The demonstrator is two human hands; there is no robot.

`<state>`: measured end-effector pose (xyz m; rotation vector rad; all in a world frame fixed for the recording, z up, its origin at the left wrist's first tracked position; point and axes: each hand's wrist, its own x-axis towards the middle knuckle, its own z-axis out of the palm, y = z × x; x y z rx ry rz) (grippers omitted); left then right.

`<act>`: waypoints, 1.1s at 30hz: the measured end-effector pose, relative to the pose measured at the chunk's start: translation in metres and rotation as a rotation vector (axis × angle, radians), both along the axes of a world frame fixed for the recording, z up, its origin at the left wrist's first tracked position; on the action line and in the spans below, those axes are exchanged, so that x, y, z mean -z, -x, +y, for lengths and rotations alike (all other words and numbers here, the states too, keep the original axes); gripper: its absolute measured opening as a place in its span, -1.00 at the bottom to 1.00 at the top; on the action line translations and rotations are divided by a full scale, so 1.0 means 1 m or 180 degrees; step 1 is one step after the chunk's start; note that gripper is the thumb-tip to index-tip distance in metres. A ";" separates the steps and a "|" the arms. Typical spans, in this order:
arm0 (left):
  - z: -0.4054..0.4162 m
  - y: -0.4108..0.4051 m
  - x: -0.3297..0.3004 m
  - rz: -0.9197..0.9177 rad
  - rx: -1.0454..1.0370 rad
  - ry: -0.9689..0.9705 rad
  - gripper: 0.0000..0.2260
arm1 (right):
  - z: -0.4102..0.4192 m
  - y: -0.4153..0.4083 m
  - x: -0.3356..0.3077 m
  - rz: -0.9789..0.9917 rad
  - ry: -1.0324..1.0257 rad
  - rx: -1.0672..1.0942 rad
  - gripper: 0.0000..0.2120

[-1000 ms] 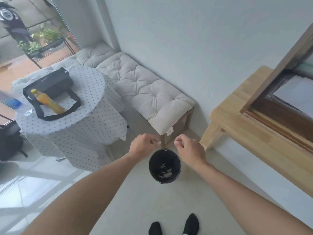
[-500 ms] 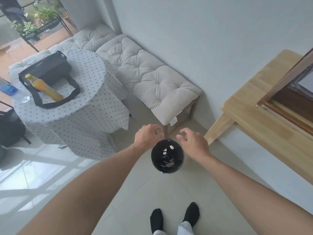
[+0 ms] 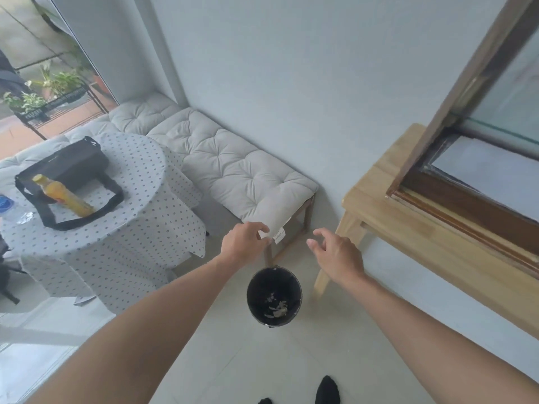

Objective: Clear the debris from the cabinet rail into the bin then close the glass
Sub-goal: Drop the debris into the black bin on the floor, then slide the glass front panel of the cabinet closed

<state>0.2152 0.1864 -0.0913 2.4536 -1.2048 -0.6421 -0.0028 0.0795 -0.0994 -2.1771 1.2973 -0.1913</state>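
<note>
A small black bin (image 3: 274, 298) stands on the pale floor below my hands, with light scraps of debris (image 3: 277, 307) lying in its bottom. My left hand (image 3: 243, 243) hovers above and left of the bin, fingers curled loosely with nothing seen in them. My right hand (image 3: 337, 253) hangs above and right of it, fingers spread and empty. At the right, the dark wooden cabinet (image 3: 466, 199) sits on a light wood table (image 3: 408, 228). Its glass (image 3: 507, 94) is partly open, and the rail (image 3: 455, 211) runs along its lower front edge.
A cushioned bench (image 3: 233, 170) stands against the wall just behind the bin. A round table with a dotted cloth (image 3: 116, 228) at left carries a black bag (image 3: 67, 167) and a yellow bottle (image 3: 64, 196). My feet in dark socks (image 3: 326, 390) are near the bottom edge.
Both hands were over the bin's mouth; scraps fell into it. The hands have since lifted and moved apart, the right one opening, and my view has swung up toward the cabinet.
</note>
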 end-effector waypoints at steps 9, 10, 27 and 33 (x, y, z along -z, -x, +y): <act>-0.049 0.032 -0.095 -0.0120 0.0562 0.0601 -0.72 | -0.018 0.066 -0.100 -0.0184 0.0650 0.0614 -0.64; -0.056 0.038 -0.104 -0.0158 0.0615 0.0668 -0.72 | -0.020 0.076 -0.111 -0.0197 0.0735 0.0691 -0.65; -0.126 0.196 -0.176 -0.0274 0.1688 0.1088 -0.73 | -0.008 0.273 -0.173 -0.0160 0.1368 0.1902 -0.63; -0.132 0.222 -0.184 -0.0413 0.1868 0.1234 -0.79 | 0.001 0.314 -0.175 -0.0054 0.1543 0.2148 -0.63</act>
